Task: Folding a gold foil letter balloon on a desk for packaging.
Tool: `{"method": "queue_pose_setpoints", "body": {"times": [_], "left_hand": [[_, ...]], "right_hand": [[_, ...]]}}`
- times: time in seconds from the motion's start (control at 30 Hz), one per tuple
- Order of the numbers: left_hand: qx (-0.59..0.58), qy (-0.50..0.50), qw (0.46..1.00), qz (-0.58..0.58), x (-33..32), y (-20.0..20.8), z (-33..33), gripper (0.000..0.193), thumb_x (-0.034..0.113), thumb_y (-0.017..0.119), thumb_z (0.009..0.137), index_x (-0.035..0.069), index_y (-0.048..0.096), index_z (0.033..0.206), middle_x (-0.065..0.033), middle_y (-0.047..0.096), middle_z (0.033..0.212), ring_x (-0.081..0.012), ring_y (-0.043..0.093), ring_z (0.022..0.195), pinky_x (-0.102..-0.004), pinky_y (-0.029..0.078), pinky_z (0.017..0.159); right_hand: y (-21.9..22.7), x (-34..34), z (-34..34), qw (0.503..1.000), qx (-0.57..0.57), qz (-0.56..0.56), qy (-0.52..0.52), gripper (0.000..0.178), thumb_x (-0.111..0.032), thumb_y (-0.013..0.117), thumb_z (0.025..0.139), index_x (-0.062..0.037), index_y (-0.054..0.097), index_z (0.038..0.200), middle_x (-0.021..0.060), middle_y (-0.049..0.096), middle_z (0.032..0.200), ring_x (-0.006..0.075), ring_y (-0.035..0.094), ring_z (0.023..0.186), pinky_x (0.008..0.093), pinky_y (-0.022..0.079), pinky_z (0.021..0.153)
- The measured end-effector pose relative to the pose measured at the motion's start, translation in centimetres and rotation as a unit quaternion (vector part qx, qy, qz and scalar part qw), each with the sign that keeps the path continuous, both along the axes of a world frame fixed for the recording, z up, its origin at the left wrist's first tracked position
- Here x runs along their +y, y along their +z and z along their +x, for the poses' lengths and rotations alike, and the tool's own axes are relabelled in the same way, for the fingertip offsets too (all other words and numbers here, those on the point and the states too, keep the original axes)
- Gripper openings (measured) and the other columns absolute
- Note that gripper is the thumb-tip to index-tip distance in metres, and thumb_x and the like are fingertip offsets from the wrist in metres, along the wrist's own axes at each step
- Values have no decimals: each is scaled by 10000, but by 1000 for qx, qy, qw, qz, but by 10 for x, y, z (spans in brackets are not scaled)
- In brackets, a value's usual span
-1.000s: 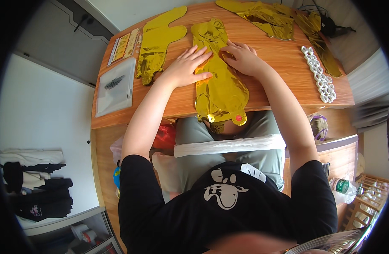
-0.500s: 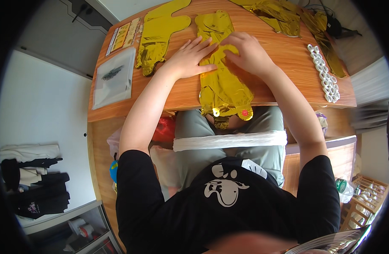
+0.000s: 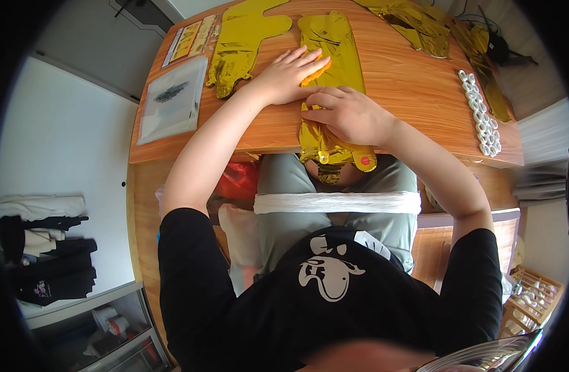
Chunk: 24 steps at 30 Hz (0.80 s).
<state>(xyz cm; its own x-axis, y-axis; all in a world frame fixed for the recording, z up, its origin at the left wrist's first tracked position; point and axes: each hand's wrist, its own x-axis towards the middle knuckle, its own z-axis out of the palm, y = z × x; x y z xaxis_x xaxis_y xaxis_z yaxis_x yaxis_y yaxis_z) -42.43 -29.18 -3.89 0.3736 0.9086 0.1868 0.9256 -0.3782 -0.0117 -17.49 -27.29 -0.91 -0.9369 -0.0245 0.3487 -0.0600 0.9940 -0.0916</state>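
A gold foil balloon (image 3: 343, 59), deflated and folded into a long strip, lies on the wooden table (image 3: 408, 105) in front of me. Its near end, with a small red round spot, hangs over the table's front edge above my lap. My left hand (image 3: 289, 77) lies flat across the strip's left side, fingers stretched out; orange shows on the foil beside the fingertips. Closer to me, my right hand (image 3: 352, 115) has curled fingers and thumb closed at the left edge of the same foil. The exact contact of its fingertips is partly hidden.
A second flat gold balloon (image 3: 244, 46) lies left of the strip, near a clear plastic bag (image 3: 173, 102) and a printed card (image 3: 188, 40). More gold foil (image 3: 414, 28) spreads at the far right. White rings (image 3: 480, 115) line the right edge; a white band (image 3: 337, 203) crosses my thighs.
My right hand has come down the strip toward me and reached its left edge. My left hand still lies on the foil, slightly farther up. The whole view has shifted a little.
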Motion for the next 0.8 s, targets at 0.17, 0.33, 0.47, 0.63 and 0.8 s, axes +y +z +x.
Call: {"method": "queue_pose_setpoints", "body": {"times": [0.17, 0.33, 0.47, 0.63, 0.8], "left_hand": [[-120, 39, 988, -93, 9, 15, 2, 723, 509, 572, 1027, 197, 322, 1629, -129, 341, 1660, -308, 326, 1530, -455, 305, 1230], [-422, 61, 904, -31, 22, 11, -22, 680, 309, 728, 966, 100, 449, 1550, -166, 555, 1489, -297, 509, 1398, -417, 414, 1156], [-203, 83, 975, 37, 20, 14, -24, 559, 381, 693, 971, 113, 566, 1445, -136, 582, 1463, -314, 511, 1384, -457, 406, 1158], [-68, 34, 995, 59, 19, 22, -30, 517, 438, 633, 991, 114, 600, 1393, -95, 612, 1426, -310, 529, 1357, -454, 395, 1152], [81, 19, 995, 54, 22, 35, -23, 496, 415, 583, 1015, 127, 571, 1420, -101, 583, 1451, -304, 525, 1353, -450, 406, 1136]], "right_hand": [[-3, 1, 1, 1000, 7, 12, 3, 398, -139, 661, 883, -130, 680, 1280, 63, 636, 1366, 282, 585, 1279, 419, 448, 1091], [-7, 1, -2, 1000, 11, -3, 27, 381, -151, 632, 905, -111, 671, 1282, 67, 641, 1381, 273, 591, 1273, 427, 423, 1116], [-8, 2, 1, 1000, 6, -10, 17, 378, -157, 624, 911, -108, 672, 1283, 71, 645, 1379, 273, 594, 1269, 434, 417, 1122], [-5, 1, 0, 999, 13, -23, 27, 327, -176, 599, 930, -92, 682, 1235, 96, 661, 1359, 276, 594, 1286, 429, 416, 1119], [-7, -1, 2, 999, 29, 19, 26, 318, -245, 611, 965, -105, 672, 1244, 80, 656, 1363, 259, 597, 1271, 434, 413, 1117]]}}
